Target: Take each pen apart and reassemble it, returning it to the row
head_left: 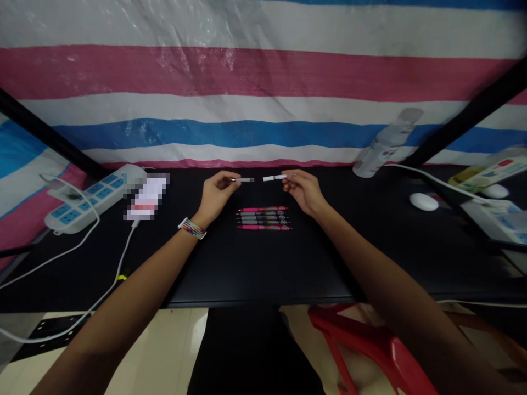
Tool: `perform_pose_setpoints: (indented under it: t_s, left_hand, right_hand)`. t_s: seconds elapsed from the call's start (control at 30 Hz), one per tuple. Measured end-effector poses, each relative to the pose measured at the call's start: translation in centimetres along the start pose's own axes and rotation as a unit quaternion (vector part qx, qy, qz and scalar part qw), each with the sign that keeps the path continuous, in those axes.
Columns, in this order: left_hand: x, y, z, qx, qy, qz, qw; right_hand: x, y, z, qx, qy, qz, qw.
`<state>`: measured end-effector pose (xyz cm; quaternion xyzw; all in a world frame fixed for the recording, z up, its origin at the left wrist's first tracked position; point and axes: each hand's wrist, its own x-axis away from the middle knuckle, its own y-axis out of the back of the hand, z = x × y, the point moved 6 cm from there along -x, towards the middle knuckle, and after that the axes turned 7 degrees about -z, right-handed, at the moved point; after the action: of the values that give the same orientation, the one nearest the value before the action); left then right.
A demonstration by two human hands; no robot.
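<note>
Above the black desk, my left hand [218, 193] pinches a short grey pen part [246, 180] with a silvery end by the fingertips. Opposite it, my right hand [305, 192] grips a white pen part [272, 178] with a small dark mark on it. The two parts point at each other, a small gap apart. Below them, several click pens lie side by side in a stack of rows: a pink pen [257, 209] at the back, grey pens [259, 218] in the middle, another pink pen [259, 227] in front.
On the left of the desk [230, 274] are a power strip [88, 200] and a phone [150, 192] with a white cable [123, 252]. To the right stand a plastic bottle [381, 148] and a white mouse [424, 202]. A red stool [370, 334] is below the edge.
</note>
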<state>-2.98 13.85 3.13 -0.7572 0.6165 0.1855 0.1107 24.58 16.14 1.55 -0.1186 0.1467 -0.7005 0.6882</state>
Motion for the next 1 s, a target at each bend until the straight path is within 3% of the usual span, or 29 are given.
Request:
perform_pose_setpoints:
  t_s: [0.13, 0.6, 1.0]
  left_hand:
    - [0.6, -0.7, -0.7, -0.012, -0.008, 0.034, 0.999]
    - [0.7, -0.9, -0.9, -0.023, 0.008, 0.036, 0.999]
    - [0.8, -1.0, -1.6, -0.027, -0.043, 0.044, 0.998]
  right_hand:
    - [0.7, -1.0, -0.2, 0.005, -0.008, 0.040, 0.999]
    - [0.8, -1.1, -0.1, 0.026, -0.007, 0.038, 0.999]
    - [0.7, -1.1, -0.5, 0.028, -0.006, 0.039, 0.999]
